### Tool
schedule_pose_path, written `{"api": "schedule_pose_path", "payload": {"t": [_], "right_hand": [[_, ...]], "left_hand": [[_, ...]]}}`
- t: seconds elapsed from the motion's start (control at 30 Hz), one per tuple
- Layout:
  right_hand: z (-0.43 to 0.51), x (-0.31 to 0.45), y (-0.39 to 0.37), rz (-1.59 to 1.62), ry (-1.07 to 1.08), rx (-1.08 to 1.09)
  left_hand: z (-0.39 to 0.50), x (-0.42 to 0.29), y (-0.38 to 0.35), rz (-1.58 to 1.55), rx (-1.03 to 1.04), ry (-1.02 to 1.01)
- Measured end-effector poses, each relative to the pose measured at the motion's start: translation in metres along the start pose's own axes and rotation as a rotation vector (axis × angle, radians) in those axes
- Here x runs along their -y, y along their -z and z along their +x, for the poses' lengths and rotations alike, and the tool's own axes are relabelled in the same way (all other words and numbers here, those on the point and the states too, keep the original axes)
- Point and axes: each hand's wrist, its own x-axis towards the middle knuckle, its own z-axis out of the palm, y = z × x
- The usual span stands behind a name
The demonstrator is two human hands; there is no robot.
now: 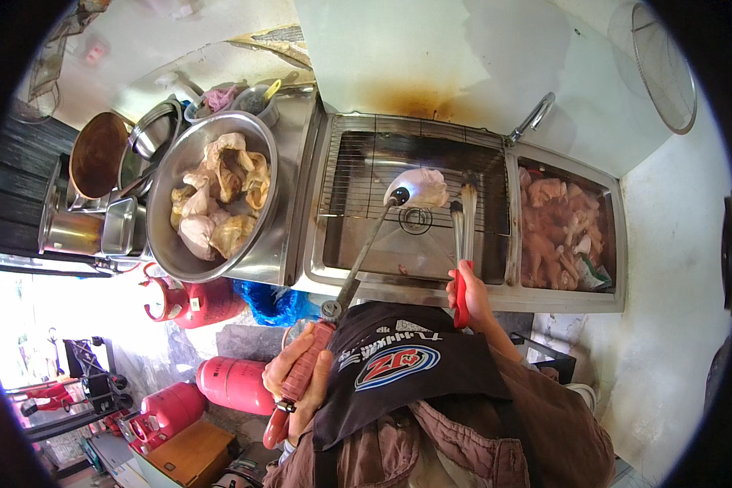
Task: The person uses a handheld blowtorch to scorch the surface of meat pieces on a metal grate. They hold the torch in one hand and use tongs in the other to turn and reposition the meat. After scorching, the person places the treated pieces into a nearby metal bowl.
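My left hand (pixel 312 395) grips the pink handle of a gas torch (pixel 361 259). Its long metal tube reaches over the left sink basin (pixel 348 241), and a bluish glow shows at the dark nozzle. Right at that nozzle, a pale piece of meat (pixel 428 186), apparently poultry, lies on a wire rack (pixel 354 183) laid across the basin. My right hand (pixel 479 296) holds red-handled metal tongs (pixel 470 226) with blackened tips. The tips are apart, just right of the meat, with nothing visible between them.
To the left stands a large steel bowl (pixel 158 213) of meat pieces. More raw pieces (pixel 558 232) sit in water in the right basin. The tap (pixel 532 119) rises behind. Pink gas cylinders (pixel 235 384) and a blue plastic bag (pixel 274 302) are at lower left; pots (pixel 70 226) crowd the far left.
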Motion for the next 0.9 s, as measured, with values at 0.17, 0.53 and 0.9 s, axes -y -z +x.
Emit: {"api": "schedule_pose_path", "payload": {"t": [0.17,0.53,0.9], "right_hand": [[0.0002,-0.0019,0.0011,0.008,-0.006,-0.002],[-0.0007,-0.0012,0.0009,-0.008,-0.03,0.002],[-0.0014,-0.0013,0.0015,-0.029,-0.022,0.002]], "left_hand": [[0.0008,0.0033,-0.0004,-0.008,0.014,-0.026],[0.0011,0.0025,-0.0007,-0.011,0.018,-0.038],[0.0016,0.0005,-0.0046,-0.038,0.058,-0.067]]}}
